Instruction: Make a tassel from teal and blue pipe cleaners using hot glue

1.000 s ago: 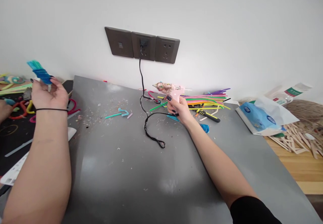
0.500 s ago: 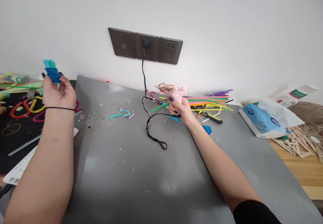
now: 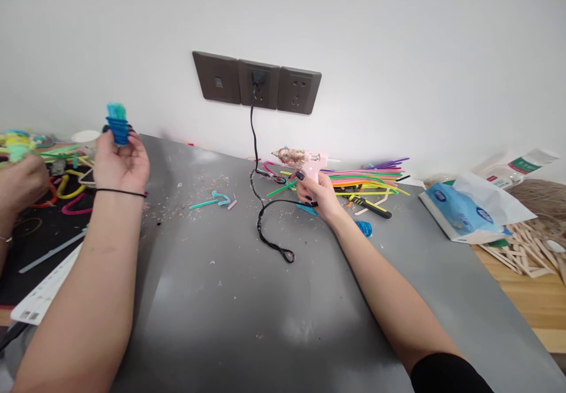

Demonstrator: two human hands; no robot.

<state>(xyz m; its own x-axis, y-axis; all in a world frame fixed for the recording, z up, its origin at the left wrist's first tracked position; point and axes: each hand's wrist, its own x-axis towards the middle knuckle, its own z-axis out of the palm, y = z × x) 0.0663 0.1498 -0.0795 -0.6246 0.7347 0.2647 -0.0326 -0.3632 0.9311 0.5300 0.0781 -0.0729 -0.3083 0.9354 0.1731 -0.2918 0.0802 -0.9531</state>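
My left hand (image 3: 121,160) is raised at the left, its fingers closed around a bundle of blue and teal pipe cleaners (image 3: 117,126) wrapped with a darker blue one. My right hand (image 3: 319,195) grips the handle of a pink hot glue gun (image 3: 305,160), whose nozzle points left. Its black cord (image 3: 260,228) loops over the grey mat and a plug sits in the wall socket (image 3: 259,80). Just right of my right wrist lies a small blue coil (image 3: 364,228). Below the glue gun's left side, a bent teal pipe cleaner (image 3: 212,201) rests on the mat.
Bundled coloured pipe cleaners (image 3: 371,177) and a yellow-black cutter (image 3: 371,206) lie behind my right hand. A tissue pack (image 3: 462,210) and wooden sticks (image 3: 526,248) are at the right. Another person's hand (image 3: 26,180) holds a yellow-green fuzzy piece at the far left.
My left hand has moved right with the pipe cleaner bundle. The other person's hand has come further into view at the left. My right hand stays on the glue gun.
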